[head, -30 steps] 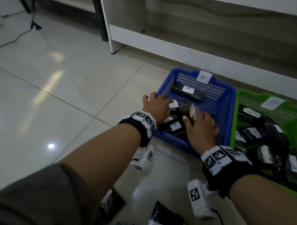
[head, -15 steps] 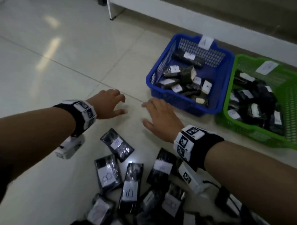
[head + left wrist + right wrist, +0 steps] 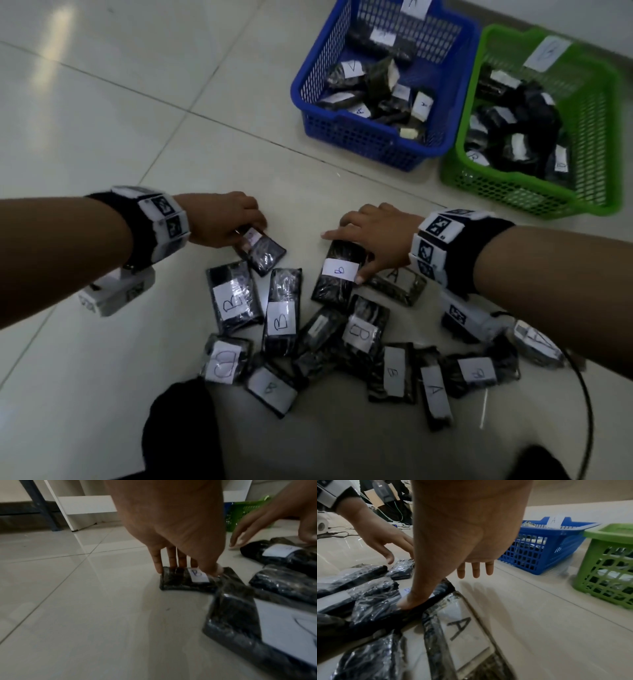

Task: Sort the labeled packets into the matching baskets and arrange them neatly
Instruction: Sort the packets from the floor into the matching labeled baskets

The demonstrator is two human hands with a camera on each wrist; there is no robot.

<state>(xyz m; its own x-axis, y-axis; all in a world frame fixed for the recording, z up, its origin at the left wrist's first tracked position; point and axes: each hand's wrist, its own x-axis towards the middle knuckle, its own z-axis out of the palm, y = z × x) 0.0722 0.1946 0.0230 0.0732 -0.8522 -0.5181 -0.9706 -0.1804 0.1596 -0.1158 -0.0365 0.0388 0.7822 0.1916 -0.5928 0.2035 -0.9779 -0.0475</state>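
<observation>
Black packets with white labels lie in a pile on the tiled floor. My left hand (image 3: 246,226) pinches a small B packet (image 3: 263,250) at the pile's far left; in the left wrist view the fingers (image 3: 171,561) hook its far edge and the thumb sits by its label (image 3: 197,576). My right hand (image 3: 349,246) hovers over another B packet (image 3: 337,270). Its thumb (image 3: 412,599) presses the packet's edge and its fingers (image 3: 474,569) hang straight above the floor. An A packet (image 3: 462,635) lies beside that thumb. The blue A basket (image 3: 376,147) and the green basket (image 3: 513,195) stand beyond, both holding packets.
Several more A and B packets (image 3: 236,301) spread toward me across the floor. A black cable (image 3: 589,394) curves at the lower right, and dark clothing (image 3: 178,435) fills the bottom edge. A white shelf base (image 3: 85,504) stands far left.
Both hands left the blue basket and came back to the pile on the floor. The left hand took hold of a B packet and the right thumb came down on another.
</observation>
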